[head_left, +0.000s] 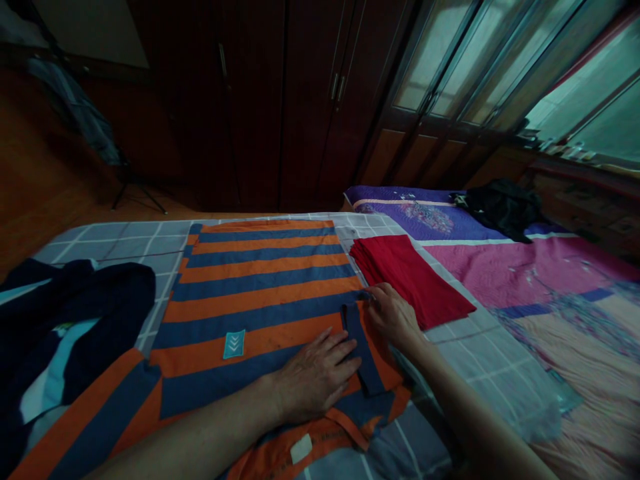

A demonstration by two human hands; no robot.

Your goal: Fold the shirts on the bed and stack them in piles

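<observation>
An orange and blue striped shirt (260,300) lies spread on the checked bed sheet, its collar end towards me and a small light-blue patch on the front. One sleeve (367,347) is folded in over the body on the right; the other stretches out at lower left. My left hand (320,373) rests flat on the shirt beside the folded sleeve, fingers spread. At the shirt's right edge my right hand (393,313) has its fingertips pinched together on the sleeve's fabric. Just beyond that hand is a folded red cloth (410,277).
Dark navy clothing with light-blue parts (100,300) lies bunched at left. A second bed with a purple and pink cover (465,260) adjoins at right, a black garment (500,203) on it. Dark wardrobes (280,100) stand behind. A tripod stand (137,190) is at back left.
</observation>
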